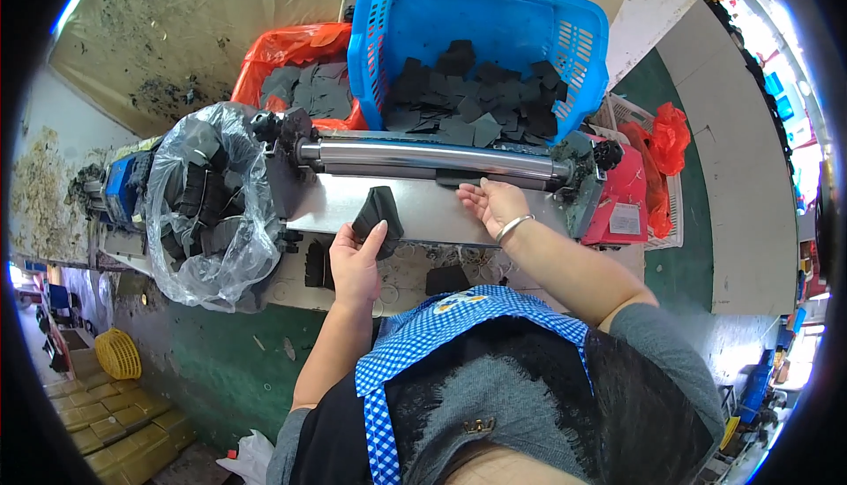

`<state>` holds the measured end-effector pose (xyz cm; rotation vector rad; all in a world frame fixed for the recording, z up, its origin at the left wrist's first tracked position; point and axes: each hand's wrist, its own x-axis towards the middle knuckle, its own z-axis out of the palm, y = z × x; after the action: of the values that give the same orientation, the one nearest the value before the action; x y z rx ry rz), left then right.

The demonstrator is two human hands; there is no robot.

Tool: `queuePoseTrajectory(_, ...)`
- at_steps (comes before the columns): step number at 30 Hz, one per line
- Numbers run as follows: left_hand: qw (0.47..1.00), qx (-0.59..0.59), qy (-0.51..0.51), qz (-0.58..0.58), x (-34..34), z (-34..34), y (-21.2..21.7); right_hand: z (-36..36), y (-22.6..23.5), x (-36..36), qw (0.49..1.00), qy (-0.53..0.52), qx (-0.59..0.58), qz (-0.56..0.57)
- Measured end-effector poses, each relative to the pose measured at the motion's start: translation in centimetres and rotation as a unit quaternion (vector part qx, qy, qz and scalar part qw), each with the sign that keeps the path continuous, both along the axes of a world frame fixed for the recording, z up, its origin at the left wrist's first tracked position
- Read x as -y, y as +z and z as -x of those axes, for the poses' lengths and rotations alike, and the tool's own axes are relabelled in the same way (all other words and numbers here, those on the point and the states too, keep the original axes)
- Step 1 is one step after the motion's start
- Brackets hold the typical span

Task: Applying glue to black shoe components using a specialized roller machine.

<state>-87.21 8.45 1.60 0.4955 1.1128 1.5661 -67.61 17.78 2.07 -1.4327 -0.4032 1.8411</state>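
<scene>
My left hand (357,260) grips a small stack of dark grey flat pieces (379,213) between thumb and fingers, over the front edge of the metal feed plate (353,203). At the roller machine's shiny steel roller (432,157), my right hand (492,206) reaches across the plate with its fingers stretched out. Its fingertips are at a single dark piece (455,178) that lies partly under the roller. Whether they press on that piece I cannot tell.
Behind the roller stands a blue plastic basket (476,8) of dark cut pieces, beside a red bag (256,61) of similar pieces. A clear plastic bag (168,255) with dark pieces hangs at left. The machine's red end housing (618,198) and a white crate (672,220) are at right.
</scene>
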Motion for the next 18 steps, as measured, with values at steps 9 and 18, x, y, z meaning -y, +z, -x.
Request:
queuePoseTrajectory(9, 0.999, -0.016, -0.034, 0.006, -1.0, -1.6, -0.7, 0.5, 1.0, 2.1, 0.985, 0.140, 0.080, -0.057)
queuePoseTrajectory(18, 0.998, -0.012, -0.050, 0.033, -1.0, -2.7, -0.8, 2.0, -0.8, 4.1, 0.892, 0.302, 0.171, -0.291)
